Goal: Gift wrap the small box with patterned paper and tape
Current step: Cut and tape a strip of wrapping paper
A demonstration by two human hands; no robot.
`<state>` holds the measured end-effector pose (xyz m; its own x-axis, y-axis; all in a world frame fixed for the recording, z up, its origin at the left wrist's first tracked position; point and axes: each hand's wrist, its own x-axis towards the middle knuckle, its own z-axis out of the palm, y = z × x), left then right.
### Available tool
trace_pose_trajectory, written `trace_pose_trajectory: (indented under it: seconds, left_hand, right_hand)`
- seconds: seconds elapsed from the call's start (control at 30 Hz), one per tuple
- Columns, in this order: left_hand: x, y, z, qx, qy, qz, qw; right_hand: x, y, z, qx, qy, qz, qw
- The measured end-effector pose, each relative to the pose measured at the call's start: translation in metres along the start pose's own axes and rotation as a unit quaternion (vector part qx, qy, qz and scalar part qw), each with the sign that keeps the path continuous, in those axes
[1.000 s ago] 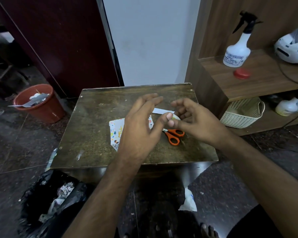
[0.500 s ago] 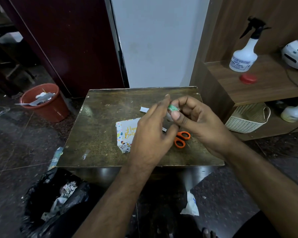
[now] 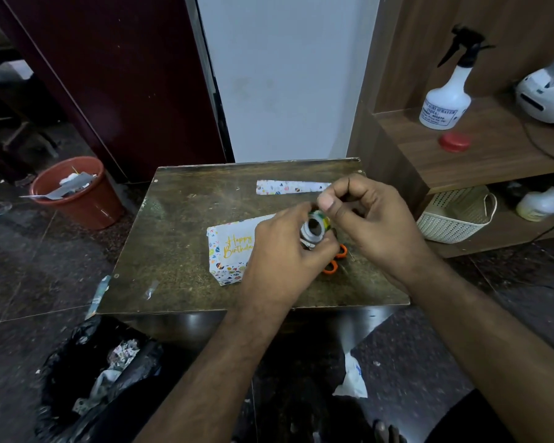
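**Tape roll turned toward the camera, both hands on it**

Since half a second ago the tape roll (image 3: 315, 227) has turned so its open core faces the camera, and the far paper strip (image 3: 290, 187), then mostly hidden by the hands, now shows almost whole

At far left a red bucket (image 3: 77, 193) with scraps stands on the floor, and nearer a black rubbish bag (image 3: 87, 378) lies open beside the tabletop (image 3: 173, 251). On the tabletop the wrapped box (image 3: 229, 251), in white patterned paper with yellow "Happy Birthday" lettering, lies just left of the hands, its right end hidden behind them. The left hand (image 3: 282, 254) is raised over the middle of the tabletop, its grip curled round the tape roll from the near side. The right hand (image 3: 368, 219) meets it from the right, thumb and curled fingers pinching at the roll's top edge. Orange scissors (image 3: 335, 259) peek out on the tabletop below the hands. To the right, a shelf (image 3: 493, 155) carries a white spray bottle (image 3: 446, 100) and a red cap (image 3: 454, 142), with a cream basket (image 3: 454, 219) below
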<state>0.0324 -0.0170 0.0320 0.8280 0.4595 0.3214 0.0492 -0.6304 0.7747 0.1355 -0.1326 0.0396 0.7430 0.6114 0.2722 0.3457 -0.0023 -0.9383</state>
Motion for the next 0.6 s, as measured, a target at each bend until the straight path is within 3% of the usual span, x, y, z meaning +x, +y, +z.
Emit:
trace_pose_trajectory:
  seconds: [0.1, 0.2, 0.33, 0.47, 0.6]
  left_hand:
    - [0.001, 0.002, 0.004, -0.081, -0.03, -0.086, 0.993]
    - [-0.001, 0.006, 0.004, -0.112, -0.04, -0.088, 0.989]
    - [-0.003, 0.004, 0.006, -0.093, -0.024, -0.088, 0.991]
    - [0.002, 0.003, 0.001, -0.103, 0.054, -0.077, 0.99]
    - [0.01, 0.0, -0.007, -0.066, 0.104, -0.021, 0.992]
  right_hand:
    - [-0.002, -0.004, -0.001, 0.031, 0.018, -0.018, 0.999]
    - [-0.002, -0.004, -0.001, 0.066, 0.005, -0.002, 0.998]
    - [0.002, 0.008, -0.003, 0.027, -0.018, 0.029, 0.999]
    - [0.041, 0.046, 0.0, -0.181, 0.071, -0.007, 0.981]
    - [0.076, 0.076, 0.026, -0.432, -0.07, 0.065, 0.897]
